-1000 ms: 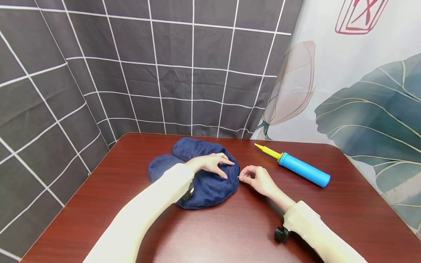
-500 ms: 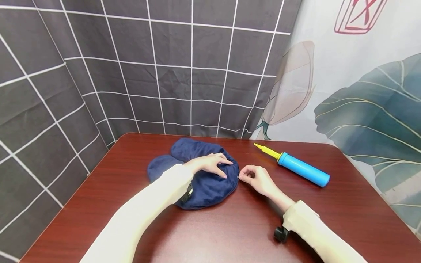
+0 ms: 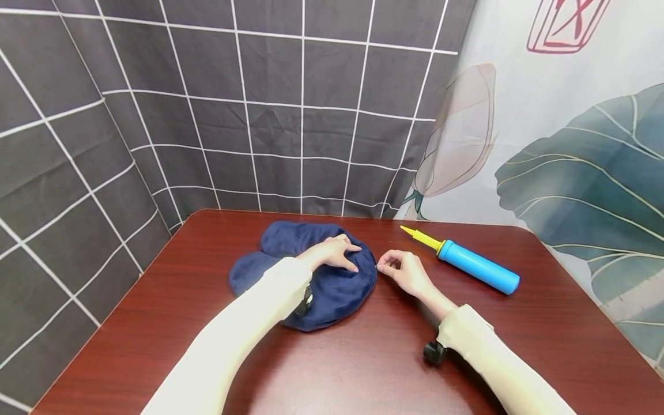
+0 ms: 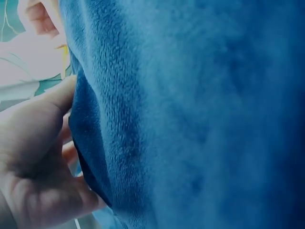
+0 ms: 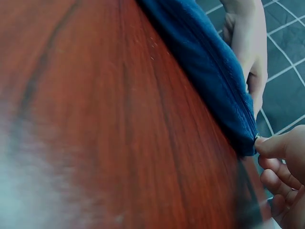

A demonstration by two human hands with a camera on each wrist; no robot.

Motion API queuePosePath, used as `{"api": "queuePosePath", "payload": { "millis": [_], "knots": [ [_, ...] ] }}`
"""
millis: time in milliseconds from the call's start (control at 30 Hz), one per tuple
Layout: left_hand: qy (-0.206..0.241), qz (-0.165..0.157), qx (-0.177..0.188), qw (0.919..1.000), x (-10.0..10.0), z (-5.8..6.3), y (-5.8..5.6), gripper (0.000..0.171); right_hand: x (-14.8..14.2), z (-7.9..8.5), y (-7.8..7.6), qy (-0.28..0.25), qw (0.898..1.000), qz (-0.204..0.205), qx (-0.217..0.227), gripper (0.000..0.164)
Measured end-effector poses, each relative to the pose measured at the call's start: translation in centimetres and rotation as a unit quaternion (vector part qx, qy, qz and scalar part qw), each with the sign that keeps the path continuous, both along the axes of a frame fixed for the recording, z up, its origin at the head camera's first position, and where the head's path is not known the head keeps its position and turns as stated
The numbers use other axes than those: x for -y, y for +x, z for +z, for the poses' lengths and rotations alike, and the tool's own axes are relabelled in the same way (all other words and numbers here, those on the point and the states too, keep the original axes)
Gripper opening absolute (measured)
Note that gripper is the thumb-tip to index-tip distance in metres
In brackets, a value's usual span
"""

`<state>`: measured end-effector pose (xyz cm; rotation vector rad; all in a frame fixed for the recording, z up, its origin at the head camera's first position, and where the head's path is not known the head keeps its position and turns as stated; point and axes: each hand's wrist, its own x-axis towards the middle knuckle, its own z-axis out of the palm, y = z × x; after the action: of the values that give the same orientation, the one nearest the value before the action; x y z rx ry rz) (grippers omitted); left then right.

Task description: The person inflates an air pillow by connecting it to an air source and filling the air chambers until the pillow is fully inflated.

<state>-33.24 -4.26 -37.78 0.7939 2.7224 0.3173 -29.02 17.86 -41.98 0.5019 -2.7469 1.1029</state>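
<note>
Forward-down head view, wrist views apparently close

Observed navy on plush piece point(image 3: 344, 294); reddish brown with darker wood grain on table point(image 3: 171, 288). Recorded blue on pump barrel point(image 3: 478, 266), yellow on pump nozzle point(image 3: 426, 240), cream on sleeves point(image 3: 254, 323). Noted white grid on dark grey backdrop point(image 3: 332, 132); blue-green leaf point(image 3: 596, 167) and pale pink bud point(image 3: 461, 132) on white curtain point(image 3: 529, 104)

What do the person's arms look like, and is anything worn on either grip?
Both arms wear long, plain, pale cream sleeves: the left sleeve and right sleeve end near the wrists. A dark device with a pale spot shows by the left wrist; a black device by the right. The left grip and right grip are ungloved. No cables show.
</note>
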Motion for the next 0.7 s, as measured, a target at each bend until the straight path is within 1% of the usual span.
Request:
{"api": "queuePosePath", "payload": {
  "millis": [67, 133, 200, 233, 333, 433, 500, 567, 633, 700],
  "knots": [
    [-0.003, 0.016, -0.004, 0.9999, -0.1, 0.0, 0.0, 0.063, 0.0, 0.0, -0.3, 0.0, 1.0, -0.005, 0.0, 0.005],
    [-0.004, 0.023, -0.005, 0.9997, -0.2, 0.1, -0.1, 0.063, 0.0, 0.0, -0.6, 0.001, 1.0, -0.008, 0.001, 0.005],
    [0.003, 0.021, -0.005, 0.9998, -0.1, 0.1, -0.1, 0.063, 0.1, 0.1, -0.7, 0.0, 1.0, -0.01, 0.005, 0.005],
    [0.01, 0.015, -0.007, 0.9998, -0.1, 0.1, -0.2, 0.062, 0.1, 0.1, -0.8, -0.003, 1.0, -0.011, 0.008, 0.005],
    [0.04, -0.012, -0.017, 0.999, 0.4, 0.3, -0.3, 0.057, 0.1, 0.1, -0.7, -0.002, 1.0, -0.009, 0.01, 0.005],
    [0.082, -0.041, -0.047, 0.9947, 0.8, 0.6, 0.0, 0.05, 0.2, 0.2, -0.7, -0.005, 1.0, -0.01, 0.012, 0.005],
    [0.114, -0.065, -0.071, 0.9888, 1.0, 0.7, 0.6, 0.046, 0.2, 0.2, -0.6, -0.004, 1.0, -0.01, 0.014, 0.005],
    [0.144, -0.093, -0.085, 0.9815, 1.1, 0.7, 1.3, 0.043, 0.3, 0.2, -0.6, -0.003, 1.0, -0.01, 0.016, 0.005],
    [0.163, -0.126, -0.086, 0.9747, 1.2, 0.6, 1.9, 0.043, 0.3, 0.2, -0.6, -0.001, 1.0, -0.01, 0.017, 0.005],
    [0.167, -0.147, -0.076, 0.972, 1.3, 0.5, 2.4, 0.044, 0.3, 0.3, -0.6, -0.001, 1.0, -0.011, 0.018, 0.006]
  ]
}}
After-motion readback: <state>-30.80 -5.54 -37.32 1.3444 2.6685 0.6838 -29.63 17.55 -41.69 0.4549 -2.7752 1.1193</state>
